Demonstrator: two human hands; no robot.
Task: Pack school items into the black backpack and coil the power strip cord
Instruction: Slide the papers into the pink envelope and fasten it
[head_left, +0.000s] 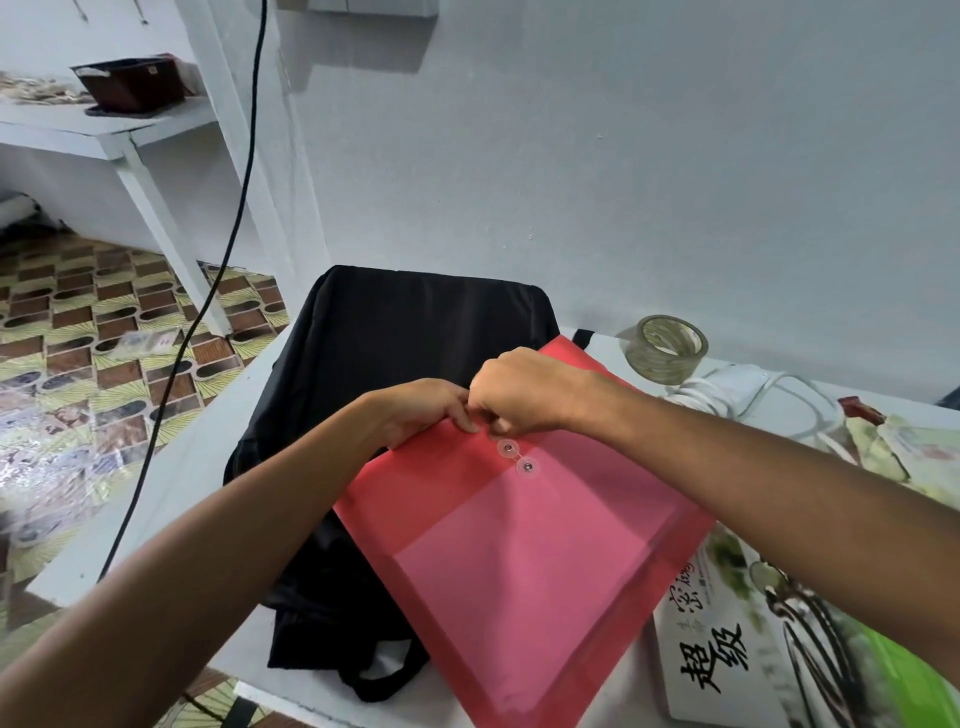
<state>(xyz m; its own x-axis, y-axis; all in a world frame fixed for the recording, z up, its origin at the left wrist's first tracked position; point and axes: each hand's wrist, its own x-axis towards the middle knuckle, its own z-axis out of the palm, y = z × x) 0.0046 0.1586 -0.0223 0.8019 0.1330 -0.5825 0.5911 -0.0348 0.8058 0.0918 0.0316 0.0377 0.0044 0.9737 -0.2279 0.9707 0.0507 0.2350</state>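
Two bare hands meeting over a translucent red plastic document envelope (519, 540), knuckle to knuckle, just above its pair of clear round string-tie buttons (518, 456). Left hand (426, 408) laid on the envelope's upper flap, fingers bent down onto the red plastic. Right hand (524, 389) curled into a loose fist, fingertips pinched together at the flap beside the upper button; whether a string sits in that pinch, impossible to tell. A thin thread visible between the two buttons.

Envelope lying tilted across the right part of a flat black fabric backpack (395, 343), itself flat on a pale grey table (171, 499), its black strap loop (384, 675) hanging toward the near edge. Paler rectangle showing through the red plastic.

To the right of the envelope, near the wall: a roll of clear packing tape (666, 347) standing on its side, and just beside it a white power strip with its white cord (748, 397) in loose loops. Along the right edge: a white and green printed box with large black characters (727, 644), partly under the right forearm.

Left of the table: a black cable (228, 249) hanging down from above toward a patterned brown and yellow tiled floor (104, 332). Higher up, a dark rectangular tub (130, 83) on a pale grey shelf (104, 130).
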